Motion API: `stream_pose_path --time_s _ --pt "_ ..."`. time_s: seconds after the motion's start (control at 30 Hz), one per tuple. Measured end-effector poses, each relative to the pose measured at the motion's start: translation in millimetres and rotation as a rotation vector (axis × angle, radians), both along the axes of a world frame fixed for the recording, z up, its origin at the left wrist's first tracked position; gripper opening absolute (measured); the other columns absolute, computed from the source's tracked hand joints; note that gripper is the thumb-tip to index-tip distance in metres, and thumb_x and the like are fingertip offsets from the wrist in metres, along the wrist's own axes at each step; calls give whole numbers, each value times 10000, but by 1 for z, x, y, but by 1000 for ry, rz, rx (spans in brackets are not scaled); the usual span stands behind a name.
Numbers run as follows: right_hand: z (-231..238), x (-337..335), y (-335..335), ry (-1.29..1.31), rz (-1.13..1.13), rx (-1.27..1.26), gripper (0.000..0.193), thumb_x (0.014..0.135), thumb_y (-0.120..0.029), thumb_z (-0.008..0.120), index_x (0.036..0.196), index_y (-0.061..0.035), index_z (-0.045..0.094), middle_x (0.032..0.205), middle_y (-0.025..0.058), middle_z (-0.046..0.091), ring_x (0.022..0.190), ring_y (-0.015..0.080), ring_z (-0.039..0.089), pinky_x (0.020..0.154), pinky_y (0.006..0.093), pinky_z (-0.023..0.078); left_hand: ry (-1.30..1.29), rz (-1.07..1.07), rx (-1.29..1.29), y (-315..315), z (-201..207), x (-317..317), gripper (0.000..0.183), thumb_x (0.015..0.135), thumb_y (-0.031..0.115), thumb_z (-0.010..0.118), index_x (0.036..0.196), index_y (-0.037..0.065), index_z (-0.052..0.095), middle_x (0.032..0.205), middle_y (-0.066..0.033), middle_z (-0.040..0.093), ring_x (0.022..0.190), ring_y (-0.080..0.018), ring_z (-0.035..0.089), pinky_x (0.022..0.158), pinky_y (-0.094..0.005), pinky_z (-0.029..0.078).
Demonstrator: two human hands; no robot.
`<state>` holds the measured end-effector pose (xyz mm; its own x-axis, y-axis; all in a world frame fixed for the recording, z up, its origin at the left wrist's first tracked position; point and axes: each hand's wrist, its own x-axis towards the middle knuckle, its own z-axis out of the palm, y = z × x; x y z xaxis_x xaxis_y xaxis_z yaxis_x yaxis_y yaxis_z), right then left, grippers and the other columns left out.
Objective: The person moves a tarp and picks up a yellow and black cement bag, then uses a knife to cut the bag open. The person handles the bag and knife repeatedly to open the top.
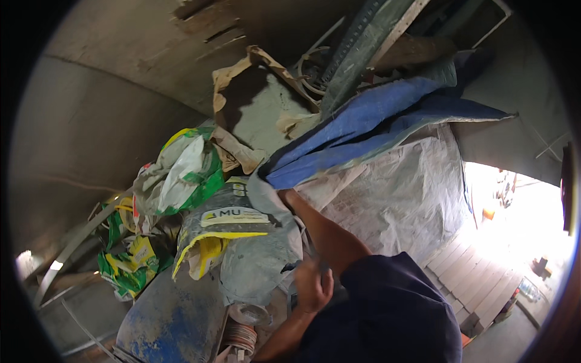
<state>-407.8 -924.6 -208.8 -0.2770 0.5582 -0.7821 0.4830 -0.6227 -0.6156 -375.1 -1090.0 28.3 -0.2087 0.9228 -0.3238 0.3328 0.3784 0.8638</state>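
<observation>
Reaching right arm (330, 233): hand was hidden, grip unknown
Left hand (313, 289): curled loosely, hold unclear
Sacks (200, 172): lay left, untidied

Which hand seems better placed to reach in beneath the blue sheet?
Probably the right hand: its forearm stretches up to the lower-left end of the blue sheet, where the hand is hidden. The left hand is lower down, closer to the body.

A scuffed, dust-smeared flat blue panel (166, 320) shows below a dark grey and yellow printed bag (224, 221), which overhangs its upper edge; how much weight it bears is hidden. At lower right, a clear plastic bottle (530, 290) lies near pale wooden slats (475, 275) on the grey floor (499, 339)
</observation>
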Motion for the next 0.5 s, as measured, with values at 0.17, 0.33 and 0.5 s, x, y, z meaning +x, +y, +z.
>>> stream_pose_path --time_s 0.17,0.33,0.5 --pt "-30 -13 36 -70 1 14 470 989 -200 643 1407 -60 480 1315 106 590 1181 253 588 958 408 514 424 -8 -114 44 -75 -8 719 854 187 675 1461 -67 384 1412 -350 454 1305 -503 459 1053 -579 398" --pt "-22 63 41 -4 -19 36 516 976 -213 667 1423 -64 458 1322 117 582 1183 272 587 949 425 519 645 -324 -619 118 -152 -91 696 892 373 679 1433 -21 490 1479 -274 487 1378 -414 462 1118 -511 383" --pt "28 241 61 -149 -318 135 563 963 -226 692 1439 -68 435 1329 127 573 1185 291 587 939 443 525 680 -313 -322 147 -194 -147 586 962 475 579 1387 73 584 1408 -177 599 1299 -402 551 1083 -478 434"
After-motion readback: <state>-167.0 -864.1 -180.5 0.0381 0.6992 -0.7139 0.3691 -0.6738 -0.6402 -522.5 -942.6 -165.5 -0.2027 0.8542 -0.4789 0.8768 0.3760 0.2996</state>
